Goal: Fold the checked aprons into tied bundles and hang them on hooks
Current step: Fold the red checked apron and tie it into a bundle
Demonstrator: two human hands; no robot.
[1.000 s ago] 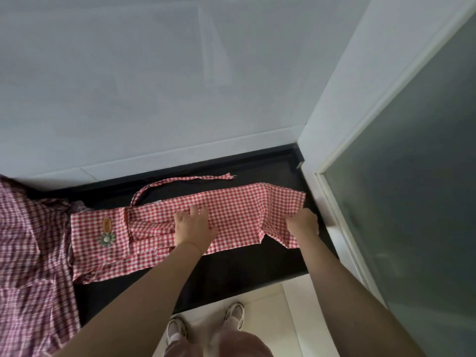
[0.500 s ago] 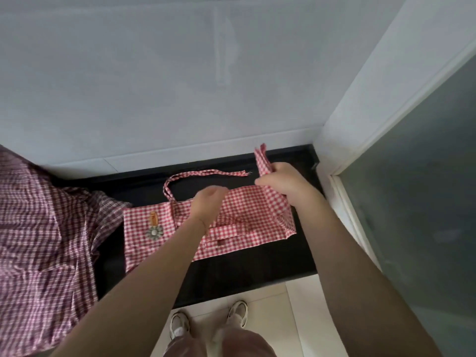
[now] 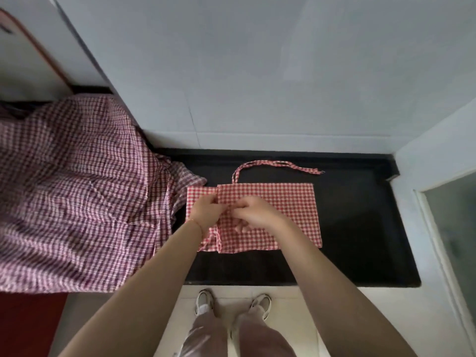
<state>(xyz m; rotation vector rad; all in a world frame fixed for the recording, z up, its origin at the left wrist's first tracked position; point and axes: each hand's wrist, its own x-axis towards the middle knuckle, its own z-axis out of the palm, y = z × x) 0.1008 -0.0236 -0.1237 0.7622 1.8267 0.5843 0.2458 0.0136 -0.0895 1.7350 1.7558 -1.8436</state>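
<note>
A red-and-white checked apron (image 3: 286, 204) lies folded into a flat rectangle on the black counter (image 3: 360, 228). Its strap (image 3: 273, 164) loops out behind it towards the wall. My left hand (image 3: 206, 211) pinches the cloth at the folded left edge. My right hand (image 3: 253, 213) lies just to its right on the top layer, fingers curled into the fabric near that same edge. A narrow strip of the lower layer shows left of the fold.
A heap of darker checked aprons (image 3: 77, 191) covers the counter's left part and hangs over its front. A white tiled wall (image 3: 257, 73) stands behind. A frosted glass door (image 3: 456, 228) is at the right. My shoes (image 3: 231, 302) stand on the pale floor.
My right hand has carried the apron's right end over to the left and laid it down, halving the length. Both hands now meet at the left edge. The flower badge is covered.
</note>
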